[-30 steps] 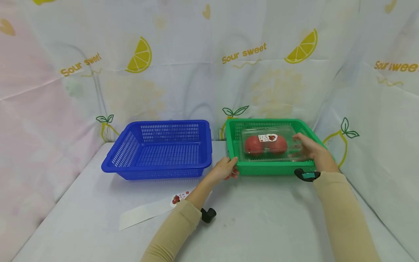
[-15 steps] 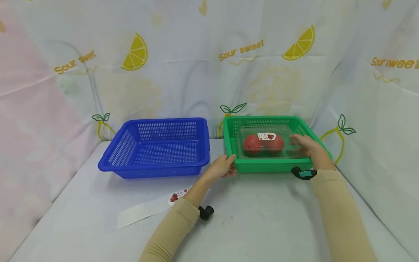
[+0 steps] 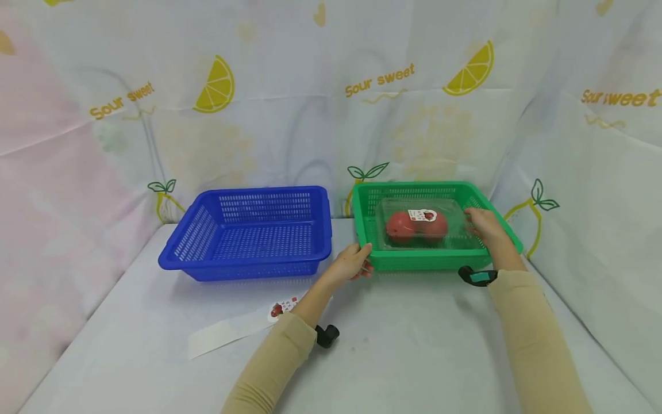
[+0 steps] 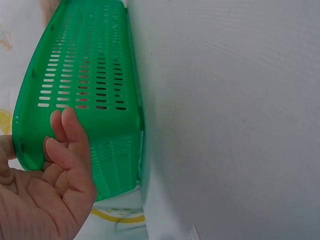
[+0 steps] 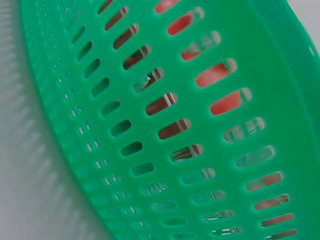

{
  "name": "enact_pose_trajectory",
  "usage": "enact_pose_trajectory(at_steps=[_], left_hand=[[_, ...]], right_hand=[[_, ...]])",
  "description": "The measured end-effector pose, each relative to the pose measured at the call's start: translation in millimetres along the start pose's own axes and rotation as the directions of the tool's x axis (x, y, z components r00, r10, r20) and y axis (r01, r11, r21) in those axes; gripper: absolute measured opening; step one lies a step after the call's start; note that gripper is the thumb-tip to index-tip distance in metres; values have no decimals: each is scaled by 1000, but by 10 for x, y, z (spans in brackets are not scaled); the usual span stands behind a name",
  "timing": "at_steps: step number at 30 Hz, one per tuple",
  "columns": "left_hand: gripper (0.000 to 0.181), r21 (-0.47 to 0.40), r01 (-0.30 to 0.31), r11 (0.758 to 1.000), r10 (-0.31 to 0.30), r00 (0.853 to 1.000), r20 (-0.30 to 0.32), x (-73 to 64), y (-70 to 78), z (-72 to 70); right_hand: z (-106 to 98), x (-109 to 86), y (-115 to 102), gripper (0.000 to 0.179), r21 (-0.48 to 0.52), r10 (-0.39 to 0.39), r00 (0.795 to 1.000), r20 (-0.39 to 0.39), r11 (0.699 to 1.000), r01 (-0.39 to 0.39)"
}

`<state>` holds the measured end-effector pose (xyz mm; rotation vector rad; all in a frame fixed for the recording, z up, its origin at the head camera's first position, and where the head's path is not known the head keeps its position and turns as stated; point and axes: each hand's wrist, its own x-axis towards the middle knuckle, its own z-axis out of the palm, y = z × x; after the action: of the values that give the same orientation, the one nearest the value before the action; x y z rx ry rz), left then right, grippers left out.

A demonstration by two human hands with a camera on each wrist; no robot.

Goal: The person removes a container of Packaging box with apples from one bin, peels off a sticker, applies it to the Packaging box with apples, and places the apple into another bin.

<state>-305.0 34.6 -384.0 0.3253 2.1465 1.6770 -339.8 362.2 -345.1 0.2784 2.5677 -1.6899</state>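
Note:
In the head view, a clear plastic box [image 3: 455, 213] lies inside the green basket [image 3: 424, 260], with two round red fruits [image 3: 400, 229] like tomatoes in it. A white label [image 3: 422, 215] with a red picture sits on its lid. My left hand [image 3: 353, 263] grips the basket's front left corner. The left wrist view shows its thumb at the rim and curled fingers [image 4: 72, 130] against the outer wall. At the box's right end is my right hand [image 3: 486, 230], fingertips right at its edge. In the right wrist view the basket wall [image 5: 165, 120] hides that hand.
To the left stands a blue basket [image 3: 258, 269] of similar shape. In front of it a white paper strip [image 3: 227, 333] with a sticker [image 3: 281, 309] lies on the white table [image 3: 403, 356], partly behind my left arm. A printed curtain [image 3: 289, 132] closes off the back and sides.
The plastic box has settled lower into the green basket. My right hand has drawn back slightly to the right from over its end. The left hand stays on the basket corner.

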Motion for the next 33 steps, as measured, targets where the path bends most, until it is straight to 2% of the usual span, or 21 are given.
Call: enact_pose_trajectory(at_steps=[2, 4, 8, 11, 13, 16, 18, 22, 26, 29, 31, 33], left_hand=[[36, -7, -4, 1000, 4, 1000, 0, 10, -6, -7], [37, -10, -7, 1000, 7, 1000, -7, 19, -8, -5], [38, 6, 0, 1000, 0, 999, -33, 52, -3, 21], [39, 146, -23, 989, 35, 996, -76, 87, 24, 47], [42, 267, -48, 962, 79, 991, -107, 110, 44, 54], [47, 437, -60, 898, 135, 980, -143, 124, 73, 38], [51, 501, -46, 864, 145, 977, -159, 111, 86, 7], [50, 604, -32, 796, 169, 971, -171, 20, 108, -80], [34, 631, -75, 772, 214, 966, -147, -164, 168, -196], [23, 632, -113, 767, 265, 952, -151, -317, 245, -337], [20, 632, -131, 764, 302, 938, -170, -407, 304, -450], [20, 643, -124, 756, 337, 915, -220, -489, 338, -572]], right_hand=[[21, 0, -7, 57, -37, -43, 998, -43, 998, 42], [37, 12, -5, 56, -91, -90, 989, -117, 993, 79], [27, 40, 13, 53, -202, -182, 946, -269, 971, 130], [-7, 40, 4, 49, -295, -254, 918, -304, 941, 163], [-11, 17, -31, 48, -370, -306, 910, -281, 909, 191], [30, -19, -104, 46, -422, -364, 906, -214, 871, 250], [81, -43, -170, 45, -448, -412, 898, -152, 839, 308], [165, -49, -258, 43, -504, -502, 863, -63, 762, 406], [217, -51, -302, 39, -557, -589, 807, -51, 687, 466], [282, -100, -334, 39, -580, -638, 769, -43, 642, 501], [341, -153, -352, 40, -581, -650, 759, -36, 632, 513], [405, -215, -360, 42, -575, -638, 769, -37, 643, 506]])
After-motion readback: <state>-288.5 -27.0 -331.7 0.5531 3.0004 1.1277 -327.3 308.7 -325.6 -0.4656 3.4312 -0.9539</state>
